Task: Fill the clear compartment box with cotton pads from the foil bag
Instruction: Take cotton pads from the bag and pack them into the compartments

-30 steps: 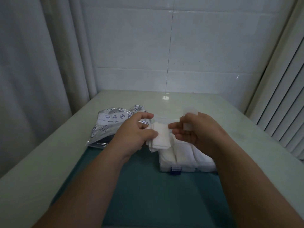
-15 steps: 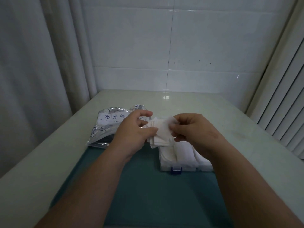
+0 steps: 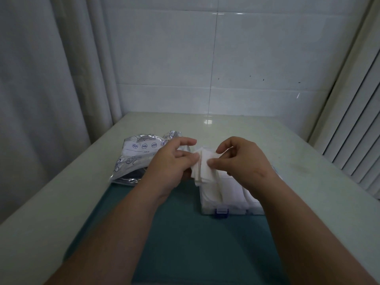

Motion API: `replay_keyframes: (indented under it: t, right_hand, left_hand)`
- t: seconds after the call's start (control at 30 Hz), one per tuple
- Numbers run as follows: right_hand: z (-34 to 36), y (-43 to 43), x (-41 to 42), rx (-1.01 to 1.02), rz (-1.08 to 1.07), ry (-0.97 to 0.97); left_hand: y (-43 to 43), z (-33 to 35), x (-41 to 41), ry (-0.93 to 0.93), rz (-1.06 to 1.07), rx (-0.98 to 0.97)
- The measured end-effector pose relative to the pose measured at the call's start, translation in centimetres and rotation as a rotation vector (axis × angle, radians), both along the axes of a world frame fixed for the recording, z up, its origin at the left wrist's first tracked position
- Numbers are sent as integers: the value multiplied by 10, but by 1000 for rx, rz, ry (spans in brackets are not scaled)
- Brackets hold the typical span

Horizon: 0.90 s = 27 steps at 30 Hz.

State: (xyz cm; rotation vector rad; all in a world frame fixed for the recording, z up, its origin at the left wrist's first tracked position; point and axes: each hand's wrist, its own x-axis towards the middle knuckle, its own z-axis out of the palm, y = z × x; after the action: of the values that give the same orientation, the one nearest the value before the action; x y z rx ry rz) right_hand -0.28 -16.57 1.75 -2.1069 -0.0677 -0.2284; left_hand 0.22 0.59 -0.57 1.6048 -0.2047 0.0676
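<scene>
Change since a second ago: right hand (image 3: 244,161), then lifted clear of the stack holding a single pad, is back at the stack.

Cotton pads (image 3: 203,169): one fanned stack, count unreadable, held above the box's far left corner. Left hand (image 3: 170,163) pinches its left edge, thumb over fingers; right thumb and forefinger pinch the top pad's right edge.

Clear compartment box (image 3: 224,208): one, on the teal mat (image 3: 185,233), blue latch facing the wearer. Three rows of white pads show; far end hidden. Judged largely filled; the held stack remains to be placed.

Foil bag (image 3: 135,159): one, crumpled, left of the box on the table (image 3: 267,145).
</scene>
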Motion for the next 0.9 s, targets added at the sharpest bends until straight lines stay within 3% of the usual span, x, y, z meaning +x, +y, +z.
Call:
replay_keyframes:
  t: [0.2, 0.33, 0.63, 0.9]
  right_hand:
    - [0, 1, 0, 95, 17, 45]
    - [3, -1, -3, 218, 121, 205]
    - [5, -2, -5, 443, 209, 306]
    - [9, -5, -7, 502, 166, 256]
  left_hand:
    - [0, -3, 2, -46, -9, 35]
    - [-2, -2, 1, -81, 9, -25]
    - [-3, 2, 2, -60, 37, -229]
    - [-5, 3, 1, -49, 63, -309]
